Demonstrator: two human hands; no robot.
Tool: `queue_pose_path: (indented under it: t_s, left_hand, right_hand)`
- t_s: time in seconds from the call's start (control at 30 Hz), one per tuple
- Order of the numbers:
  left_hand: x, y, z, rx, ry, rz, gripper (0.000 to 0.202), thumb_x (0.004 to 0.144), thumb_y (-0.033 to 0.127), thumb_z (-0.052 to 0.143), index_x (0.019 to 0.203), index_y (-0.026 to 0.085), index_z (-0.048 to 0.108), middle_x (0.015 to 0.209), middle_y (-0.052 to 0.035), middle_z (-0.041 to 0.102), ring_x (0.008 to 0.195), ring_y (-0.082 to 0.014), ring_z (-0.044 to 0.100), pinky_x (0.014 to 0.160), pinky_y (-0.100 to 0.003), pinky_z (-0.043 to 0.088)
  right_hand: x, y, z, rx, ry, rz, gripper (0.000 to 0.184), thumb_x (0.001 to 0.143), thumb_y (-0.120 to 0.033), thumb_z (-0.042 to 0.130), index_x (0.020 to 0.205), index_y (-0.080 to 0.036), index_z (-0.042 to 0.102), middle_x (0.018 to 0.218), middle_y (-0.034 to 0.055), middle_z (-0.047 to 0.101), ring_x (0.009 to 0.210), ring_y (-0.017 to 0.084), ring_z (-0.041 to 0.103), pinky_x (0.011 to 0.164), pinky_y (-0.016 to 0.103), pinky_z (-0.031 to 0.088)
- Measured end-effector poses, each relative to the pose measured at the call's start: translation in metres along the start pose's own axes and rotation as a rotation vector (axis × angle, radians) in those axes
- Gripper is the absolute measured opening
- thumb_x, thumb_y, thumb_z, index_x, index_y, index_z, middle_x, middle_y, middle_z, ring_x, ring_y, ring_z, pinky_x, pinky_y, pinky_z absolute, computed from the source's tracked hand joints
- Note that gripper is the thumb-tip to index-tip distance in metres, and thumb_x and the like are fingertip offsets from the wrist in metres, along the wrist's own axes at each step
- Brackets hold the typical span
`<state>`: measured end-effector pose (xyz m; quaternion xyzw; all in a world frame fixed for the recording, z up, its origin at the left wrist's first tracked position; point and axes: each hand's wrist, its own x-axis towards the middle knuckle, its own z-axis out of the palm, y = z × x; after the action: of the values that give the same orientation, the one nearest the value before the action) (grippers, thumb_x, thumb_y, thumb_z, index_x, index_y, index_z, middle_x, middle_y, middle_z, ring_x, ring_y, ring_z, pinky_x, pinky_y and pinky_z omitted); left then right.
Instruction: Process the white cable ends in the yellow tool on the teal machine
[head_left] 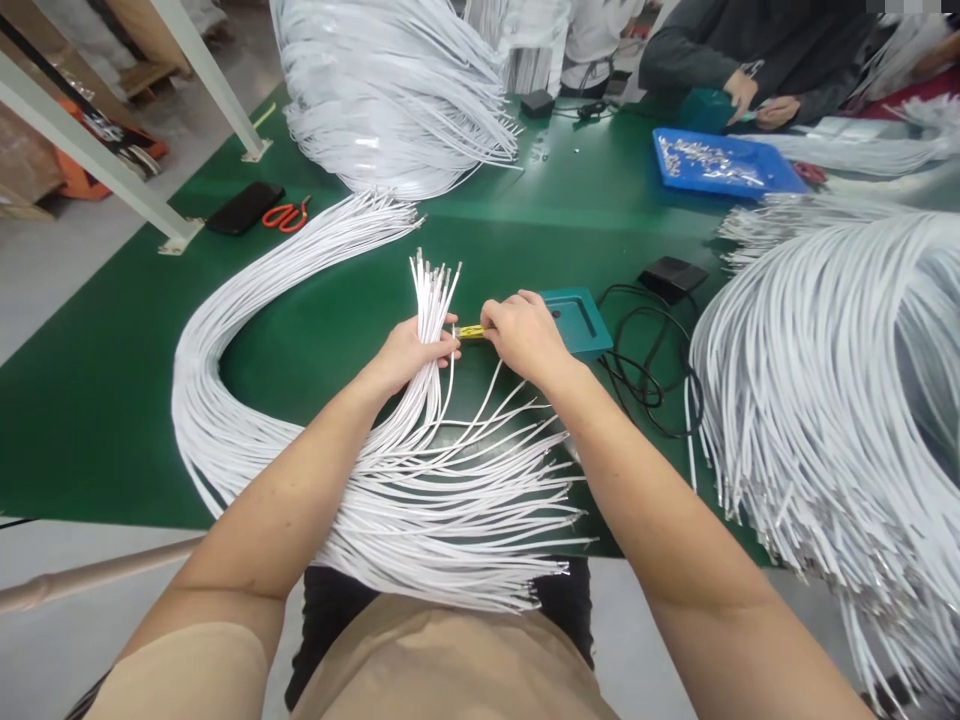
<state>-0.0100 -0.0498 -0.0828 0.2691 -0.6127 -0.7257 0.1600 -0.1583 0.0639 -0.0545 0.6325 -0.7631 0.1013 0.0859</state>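
Observation:
My left hand (416, 350) is closed around a bunch of white wires (430, 305), whose metal-tipped ends stick up above the fingers. One wire end stands apart beside the thumb. My right hand (525, 330) pinches a slim yellow tool with dark marks (471, 332); its tip meets that wire end near my left fingertips. What kind of tool it is cannot be made out, as the fingers cover most of it. Below both hands, loose white wires (457, 500) fan out to the right over the table edge and my lap. Just behind my right hand lies a teal tray-like fixture (581, 320).
A coiled black cable (645, 375) and black box (673, 277) lie right of the fixture. Large white wire bundles stand at the right (810, 380) and back (382, 90). Red-handled pliers (285, 216), a phone (245, 207) and a blue parts tray (720, 185) are farther off; a co-worker's hands (757, 105) work behind.

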Motion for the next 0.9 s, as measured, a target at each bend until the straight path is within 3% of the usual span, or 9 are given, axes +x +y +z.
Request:
queue_pose_path:
  t_s: [0.1, 0.2, 0.33, 0.53, 0.67, 0.73, 0.8, 0.9]
  left_hand:
    - [0.0, -0.002, 0.0, 0.081, 0.026, 0.032, 0.046, 0.065, 0.021, 0.073, 0.107, 0.013, 0.058, 0.076, -0.0031, 0.065, 0.067, -0.0141, 0.065, 0.056, -0.021, 0.049]
    - [0.002, -0.004, -0.002, 0.134, 0.052, 0.037, 0.046, 0.065, 0.021, 0.072, 0.108, 0.013, 0.058, 0.076, -0.0036, 0.066, 0.065, -0.0137, 0.065, 0.057, -0.022, 0.05]
    - [0.003, -0.004, -0.004, 0.126, 0.065, 0.025, 0.047, 0.064, 0.019, 0.073, 0.107, 0.013, 0.058, 0.074, -0.0035, 0.066, 0.065, -0.0146, 0.066, 0.058, -0.023, 0.051]
    - [0.005, -0.007, -0.005, 0.144, 0.075, 0.014, 0.047, 0.062, 0.017, 0.072, 0.106, 0.012, 0.059, 0.072, -0.0036, 0.066, 0.064, -0.0154, 0.066, 0.058, -0.024, 0.052]
    - [0.008, -0.011, -0.005, 0.191, 0.079, 0.006, 0.047, 0.062, 0.017, 0.07, 0.108, 0.011, 0.06, 0.07, -0.0044, 0.067, 0.061, -0.0156, 0.066, 0.058, -0.025, 0.052]
    - [0.009, -0.012, -0.005, 0.218, 0.082, 0.002, 0.047, 0.062, 0.017, 0.07, 0.107, 0.011, 0.061, 0.07, -0.0046, 0.068, 0.06, -0.0152, 0.065, 0.058, -0.025, 0.052]
    - [0.009, -0.012, -0.004, 0.221, 0.079, 0.006, 0.047, 0.062, 0.017, 0.07, 0.107, 0.01, 0.061, 0.07, -0.005, 0.068, 0.06, -0.0153, 0.065, 0.058, -0.025, 0.052]
    - [0.008, -0.01, -0.002, 0.173, 0.077, 0.001, 0.049, 0.061, 0.018, 0.071, 0.107, 0.009, 0.061, 0.073, -0.0061, 0.068, 0.063, -0.0166, 0.066, 0.058, -0.025, 0.052]
  right_hand:
    - [0.005, 0.002, 0.001, 0.017, -0.048, -0.008, 0.011, 0.08, -0.012, 0.05, 0.084, -0.017, 0.059, 0.077, 0.0056, 0.066, 0.078, 0.02, 0.056, 0.085, 0.031, 0.032]
    - [0.008, 0.0, 0.001, 0.012, -0.087, 0.021, 0.015, 0.08, -0.012, 0.051, 0.092, -0.017, 0.058, 0.077, 0.005, 0.067, 0.076, 0.018, 0.058, 0.092, 0.032, 0.03]
    - [0.011, -0.002, -0.002, -0.014, -0.154, 0.033, 0.01, 0.079, -0.014, 0.054, 0.086, -0.017, 0.06, 0.078, 0.0058, 0.068, 0.077, 0.019, 0.059, 0.093, 0.033, 0.029]
    - [0.014, -0.002, -0.002, -0.034, -0.152, 0.02, 0.016, 0.075, -0.01, 0.051, 0.081, -0.017, 0.064, 0.077, 0.0066, 0.068, 0.076, 0.021, 0.055, 0.071, 0.029, 0.033]
    - [0.016, -0.003, 0.0, -0.041, -0.144, 0.049, 0.017, 0.076, -0.01, 0.049, 0.08, -0.016, 0.065, 0.073, 0.007, 0.067, 0.073, 0.021, 0.054, 0.067, 0.03, 0.033]
    - [0.015, -0.004, -0.001, -0.032, -0.146, 0.047, 0.016, 0.078, -0.012, 0.049, 0.079, -0.016, 0.065, 0.071, 0.0075, 0.066, 0.074, 0.022, 0.055, 0.072, 0.032, 0.035]
    - [0.011, -0.004, -0.003, -0.018, -0.117, 0.038, 0.014, 0.081, -0.017, 0.051, 0.085, -0.017, 0.064, 0.076, 0.0078, 0.067, 0.082, 0.022, 0.056, 0.085, 0.036, 0.034]
    - [0.0, -0.002, -0.004, -0.05, 0.029, 0.124, 0.026, 0.085, -0.026, 0.052, 0.107, -0.016, 0.059, 0.103, 0.0118, 0.065, 0.11, 0.028, 0.049, 0.104, 0.05, 0.017]
